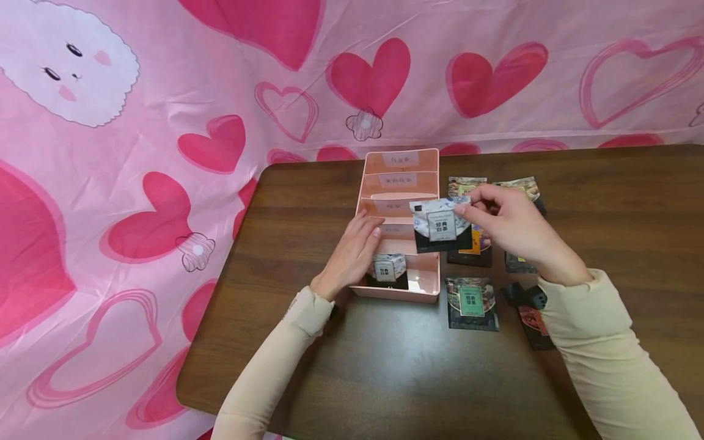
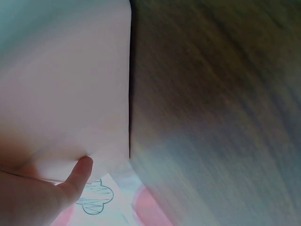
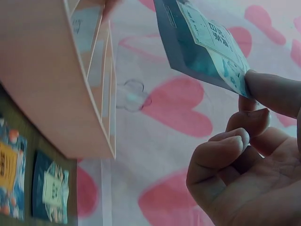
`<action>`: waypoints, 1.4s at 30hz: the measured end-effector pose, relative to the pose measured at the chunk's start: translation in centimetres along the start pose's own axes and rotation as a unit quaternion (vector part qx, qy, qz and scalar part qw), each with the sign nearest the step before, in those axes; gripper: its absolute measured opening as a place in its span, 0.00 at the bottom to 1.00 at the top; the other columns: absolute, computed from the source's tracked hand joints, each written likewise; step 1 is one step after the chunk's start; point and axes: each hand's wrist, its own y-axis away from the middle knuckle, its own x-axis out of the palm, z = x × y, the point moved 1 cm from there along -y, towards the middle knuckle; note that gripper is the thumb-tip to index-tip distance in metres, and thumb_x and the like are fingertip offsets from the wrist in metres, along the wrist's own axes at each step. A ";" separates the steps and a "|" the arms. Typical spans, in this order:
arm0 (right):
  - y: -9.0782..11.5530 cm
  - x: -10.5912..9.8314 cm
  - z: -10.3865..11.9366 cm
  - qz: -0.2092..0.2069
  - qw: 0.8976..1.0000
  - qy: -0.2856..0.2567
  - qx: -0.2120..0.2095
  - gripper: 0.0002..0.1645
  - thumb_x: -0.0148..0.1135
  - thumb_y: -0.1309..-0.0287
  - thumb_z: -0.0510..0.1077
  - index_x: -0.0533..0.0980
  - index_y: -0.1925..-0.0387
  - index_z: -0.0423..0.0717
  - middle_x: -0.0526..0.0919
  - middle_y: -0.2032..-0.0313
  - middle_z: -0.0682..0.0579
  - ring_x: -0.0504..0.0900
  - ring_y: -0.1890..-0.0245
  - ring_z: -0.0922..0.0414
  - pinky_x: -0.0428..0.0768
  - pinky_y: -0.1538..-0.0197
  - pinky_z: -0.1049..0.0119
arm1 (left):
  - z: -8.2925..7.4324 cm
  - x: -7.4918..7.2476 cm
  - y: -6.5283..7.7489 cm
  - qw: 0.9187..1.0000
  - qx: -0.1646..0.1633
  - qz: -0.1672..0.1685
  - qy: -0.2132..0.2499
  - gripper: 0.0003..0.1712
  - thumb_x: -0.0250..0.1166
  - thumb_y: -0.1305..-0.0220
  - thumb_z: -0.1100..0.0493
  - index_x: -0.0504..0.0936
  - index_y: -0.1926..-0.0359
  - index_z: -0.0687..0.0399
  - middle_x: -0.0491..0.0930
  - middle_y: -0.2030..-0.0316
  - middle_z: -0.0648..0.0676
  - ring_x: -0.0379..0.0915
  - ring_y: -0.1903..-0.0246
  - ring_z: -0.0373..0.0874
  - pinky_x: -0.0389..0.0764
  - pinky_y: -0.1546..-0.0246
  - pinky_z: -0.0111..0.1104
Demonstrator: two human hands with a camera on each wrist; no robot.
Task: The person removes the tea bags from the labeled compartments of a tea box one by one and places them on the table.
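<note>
A pink divided box [image 1: 396, 294] with labelled compartments stands on the table. My left hand [image 1: 352, 250] grips its left side wall; in the left wrist view a finger [image 2: 80, 176] presses the wall's outer face. My right hand [image 1: 514, 226] pinches a white-and-black tea sachet [image 1: 440, 225] by its upper right corner, above the box's right rim. The right wrist view shows this sachet [image 3: 207, 44] between thumb and forefinger, the other fingers curled. A similar tea sachet [image 1: 389, 269] lies in the nearest compartment, partly behind the left hand.
Right of the box lie several more tea sachets, among them a green-labelled sachet [image 1: 472, 302] and a red-labelled sachet [image 1: 535, 327] partly under the right sleeve. Pink heart-print cloth [image 1: 429, 79] hangs behind the brown table [image 1: 341, 366].
</note>
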 end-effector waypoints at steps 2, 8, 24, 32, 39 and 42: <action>0.0 -0.6 -0.5 -0.015 1.000 0.000 0.011 0.13 0.61 0.36 0.49 0.75 0.64 0.42 0.70 0.77 0.50 0.69 0.82 0.54 0.69 0.83 0.66 | 0.0 0.0 0.0 1.000 0.003 -0.004 -0.002 0.28 0.36 0.23 0.48 0.69 0.35 0.57 0.69 0.34 0.55 0.45 0.25 0.51 0.47 0.25 0.42; 0.0 -2.7 -2.4 -0.066 0.997 -0.007 0.041 0.17 0.61 0.37 0.54 0.76 0.63 0.42 0.70 0.78 0.56 0.66 0.76 0.55 0.63 0.78 0.63 | 0.1 0.0 0.0 1.000 0.008 -0.007 -0.003 0.28 0.37 0.23 0.48 0.69 0.35 0.57 0.69 0.34 0.55 0.45 0.25 0.51 0.47 0.25 0.42; 1.3 -8.7 -8.7 -0.117 0.981 0.040 0.149 0.09 0.60 0.40 0.62 0.75 0.74 0.71 0.70 0.79 0.69 0.65 0.73 0.64 0.63 0.72 0.67 | 0.0 -0.2 0.1 1.000 0.002 -0.001 -0.002 0.28 0.38 0.23 0.48 0.69 0.34 0.56 0.69 0.34 0.55 0.45 0.25 0.50 0.47 0.25 0.42; 2.0 -10.2 -11.3 -0.104 0.970 0.123 0.180 0.26 0.53 0.36 0.64 0.77 0.57 0.47 0.70 0.75 0.70 0.62 0.66 0.59 0.61 0.70 0.67 | 0.1 -0.2 0.2 1.000 0.004 -0.003 -0.004 0.27 0.38 0.24 0.48 0.69 0.35 0.57 0.69 0.34 0.55 0.46 0.25 0.51 0.48 0.25 0.42; 2.1 -12.0 -14.2 -0.080 0.959 0.184 0.202 0.38 0.47 0.33 0.64 0.72 0.52 0.29 0.76 0.68 0.44 0.63 0.64 0.52 0.61 0.67 0.65 | 0.0 -0.1 0.1 1.000 0.007 -0.001 -0.005 0.26 0.39 0.24 0.49 0.70 0.35 0.57 0.70 0.35 0.55 0.45 0.25 0.52 0.46 0.25 0.40; 2.0 -13.0 -15.4 -0.077 0.957 0.192 0.204 0.37 0.49 0.34 0.62 0.73 0.53 0.27 0.78 0.71 0.45 0.66 0.68 0.59 0.61 0.66 0.64 | 0.0 -0.1 0.1 1.000 0.006 0.000 -0.006 0.26 0.39 0.23 0.49 0.70 0.35 0.57 0.70 0.35 0.55 0.46 0.25 0.52 0.46 0.25 0.40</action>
